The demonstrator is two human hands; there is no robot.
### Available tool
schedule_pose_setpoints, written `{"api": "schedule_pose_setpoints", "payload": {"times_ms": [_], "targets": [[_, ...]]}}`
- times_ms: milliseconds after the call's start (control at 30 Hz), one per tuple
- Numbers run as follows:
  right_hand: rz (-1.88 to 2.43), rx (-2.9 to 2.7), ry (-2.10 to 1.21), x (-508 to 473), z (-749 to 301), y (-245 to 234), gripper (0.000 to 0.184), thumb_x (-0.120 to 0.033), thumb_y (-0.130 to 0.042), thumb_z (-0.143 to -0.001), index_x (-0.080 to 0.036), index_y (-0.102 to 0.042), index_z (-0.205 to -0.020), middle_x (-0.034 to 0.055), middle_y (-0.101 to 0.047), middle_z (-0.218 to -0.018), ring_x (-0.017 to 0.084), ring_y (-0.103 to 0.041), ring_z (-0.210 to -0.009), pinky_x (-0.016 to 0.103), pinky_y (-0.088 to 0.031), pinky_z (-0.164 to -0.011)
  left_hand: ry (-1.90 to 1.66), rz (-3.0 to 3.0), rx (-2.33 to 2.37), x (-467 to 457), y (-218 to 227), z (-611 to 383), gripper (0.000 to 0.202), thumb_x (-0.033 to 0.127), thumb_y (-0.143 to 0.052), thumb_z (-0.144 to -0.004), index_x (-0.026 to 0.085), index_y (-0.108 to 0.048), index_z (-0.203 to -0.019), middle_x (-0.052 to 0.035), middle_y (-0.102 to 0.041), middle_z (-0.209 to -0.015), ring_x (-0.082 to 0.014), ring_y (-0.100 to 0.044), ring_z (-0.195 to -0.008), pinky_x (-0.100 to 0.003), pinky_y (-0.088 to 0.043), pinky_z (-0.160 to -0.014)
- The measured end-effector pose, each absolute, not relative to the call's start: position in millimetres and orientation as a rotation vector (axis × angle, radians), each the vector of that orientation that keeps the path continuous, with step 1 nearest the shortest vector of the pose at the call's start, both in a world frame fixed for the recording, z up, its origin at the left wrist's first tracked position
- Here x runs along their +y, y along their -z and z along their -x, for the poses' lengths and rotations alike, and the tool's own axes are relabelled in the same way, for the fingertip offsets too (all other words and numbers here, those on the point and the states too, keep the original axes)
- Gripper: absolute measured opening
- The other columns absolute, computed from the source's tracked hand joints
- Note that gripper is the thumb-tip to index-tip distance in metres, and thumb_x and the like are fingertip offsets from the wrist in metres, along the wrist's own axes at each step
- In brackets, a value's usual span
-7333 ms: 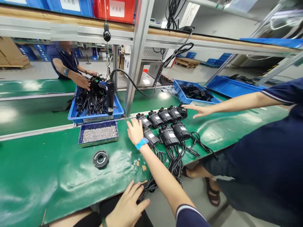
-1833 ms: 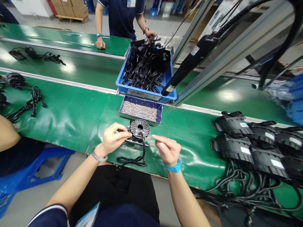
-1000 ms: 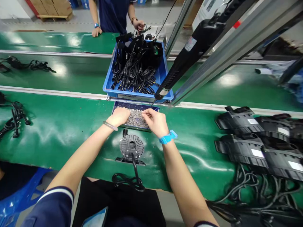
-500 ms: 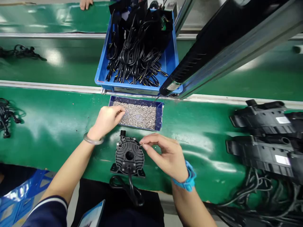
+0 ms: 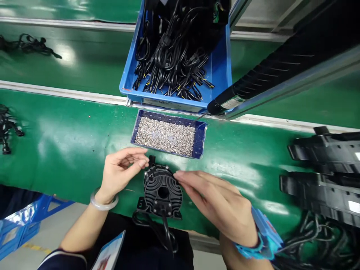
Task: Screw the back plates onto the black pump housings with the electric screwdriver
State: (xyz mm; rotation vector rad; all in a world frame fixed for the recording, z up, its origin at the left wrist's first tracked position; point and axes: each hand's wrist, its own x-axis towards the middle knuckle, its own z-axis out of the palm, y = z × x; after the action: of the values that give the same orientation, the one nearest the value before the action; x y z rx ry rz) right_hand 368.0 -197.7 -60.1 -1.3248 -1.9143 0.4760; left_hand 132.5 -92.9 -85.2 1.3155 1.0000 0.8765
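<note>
A black round ribbed pump housing [image 5: 161, 187] lies face down on the green belt near its front edge, and its black cord [image 5: 166, 234] trails off toward me. My left hand [image 5: 120, 170] is curled just left of the housing, with thumb and fingertips pinched together close to its top left rim. My right hand [image 5: 221, 200] reaches in from the right. Its fingers are pressed together and their tips touch the housing's right rim. What either pinch holds is too small to see. Right behind the housing sits a shallow dark blue tray of small metal screws [image 5: 200, 140].
A blue bin [image 5: 221, 71] of black power cords stands behind the screw tray. A black hanging electric screwdriver [image 5: 281, 65] slants in from the upper right. Several black pumps [image 5: 323, 165] with tangled cords lie on the belt at right. More cords [image 5: 7, 129] lie at far left.
My left hand has come off the screw tray to the housing's top left rim. My right hand has shifted slightly along the right rim. The view has dipped closer to the belt.
</note>
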Motion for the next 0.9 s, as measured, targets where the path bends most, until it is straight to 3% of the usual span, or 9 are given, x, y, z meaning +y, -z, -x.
{"api": "schedule_pose_setpoints", "payload": {"times_ms": [100, 233, 400, 633, 700, 767, 833, 900], "targets": [[1.335, -1.794, -0.545, -200.8, -369.1, 60.8, 0.061, 0.002, -0.062, -0.094, -0.016, -0.051, -0.152, 0.0057, -0.080, -0.116, 0.014, -0.078, -0.101, 0.021, -0.063, -0.093, -0.856, -1.346, 0.940, -98.3, 83.7, -136.1, 0.014, 0.009, -0.078, -0.086, 0.021, -0.082, -0.093, -0.0012, -0.082, -0.081, -0.0118, -0.078, -0.069, -0.019, -0.066, -0.067], [1.321, -1.667, -0.716, -208.0, -367.3, 63.2, 0.070, 0.004, -0.055, -0.094, -0.022, -0.044, -0.158, 0.0028, -0.076, -0.126, 0.014, -0.074, -0.114, 0.020, -0.058, -0.103, -0.874, -1.557, 0.867, -101.3, 81.0, -138.2, 0.013, 0.007, -0.079, -0.085, 0.019, -0.081, -0.087, -0.0023, -0.082, -0.087, -0.0118, -0.078, -0.080, -0.020, -0.064, -0.078], [1.291, -1.432, -0.869, -220.9, -359.9, 77.6, 0.067, -0.001, -0.054, -0.096, -0.025, -0.043, -0.158, -0.0001, -0.074, -0.130, 0.011, -0.068, -0.124, 0.018, -0.049, -0.113, -0.966, -1.790, 0.751, -103.2, 81.7, -136.7, 0.012, 0.007, -0.074, -0.090, 0.017, -0.078, -0.096, -0.0044, -0.081, -0.090, -0.0117, -0.077, -0.084, -0.022, -0.064, -0.080], [1.299, -1.227, -0.984, -227.8, -351.2, 90.1, 0.056, -0.019, -0.055, -0.104, -0.032, -0.044, -0.158, 0.0030, -0.074, -0.131, 0.019, -0.067, -0.128, 0.032, -0.057, -0.108, -0.983, -1.969, 0.579, -104.1, 83.2, -125.5, 0.037, -0.001, -0.061, -0.095, 0.020, -0.073, -0.123, -0.0082, -0.078, -0.107, -0.0158, -0.074, -0.100, -0.031, -0.064, -0.085], [1.298, -1.219, -0.983, -228.2, -349.4, 91.3, 0.057, -0.023, -0.055, -0.104, -0.034, -0.041, -0.159, 0.0041, -0.074, -0.130, 0.023, -0.066, -0.129, 0.040, -0.056, -0.112, -0.928, -1.904, 0.578, -110.2, 84.8, -120.2, 0.035, 0.011, -0.057, -0.101, 0.023, -0.070, -0.132, -0.0100, -0.076, -0.115, -0.0179, -0.073, -0.107, -0.034, -0.063, -0.091], [1.276, -1.217, -0.992, -228.1, -347.3, 92.5, 0.058, -0.026, -0.054, -0.105, -0.035, -0.038, -0.160, 0.0041, -0.074, -0.130, 0.024, -0.066, -0.130, 0.044, -0.055, -0.112, -0.874, -1.832, 0.570, -119.6, 89.6, -114.7, 0.040, 0.034, -0.055, -0.105, 0.023, -0.063, -0.143, -0.0134, -0.072, -0.126, -0.0226, -0.070, -0.116, -0.040, -0.062, -0.099], [1.264, -1.214, -1.004, -227.6, -344.8, 93.4, 0.058, -0.028, -0.053, -0.106, -0.037, -0.036, -0.161, 0.0038, -0.074, -0.131, 0.025, -0.066, -0.130, 0.046, -0.055, -0.111, -0.870, -1.808, 0.538, -130.1, 97.2, -110.4, 0.069, 0.058, -0.059, -0.098, 0.023, -0.046, -0.156, -0.0166, -0.063, -0.141, -0.0287, -0.064, -0.128, -0.048, -0.057, -0.108], [1.271, -1.191, -1.010, -226.2, -342.0, 93.6, 0.058, -0.027, -0.052, -0.106, -0.037, -0.036, -0.161, 0.0043, -0.073, -0.132, 0.025, -0.067, -0.129, 0.047, -0.056, -0.111, -0.890, -1.859, 0.494, -138.8, 105.8, -108.6, 0.096, 0.065, -0.071, -0.086, 0.028, -0.028, -0.164, -0.0171, -0.048, -0.156, -0.0333, -0.053, -0.139, -0.054, -0.049, -0.115]]}}
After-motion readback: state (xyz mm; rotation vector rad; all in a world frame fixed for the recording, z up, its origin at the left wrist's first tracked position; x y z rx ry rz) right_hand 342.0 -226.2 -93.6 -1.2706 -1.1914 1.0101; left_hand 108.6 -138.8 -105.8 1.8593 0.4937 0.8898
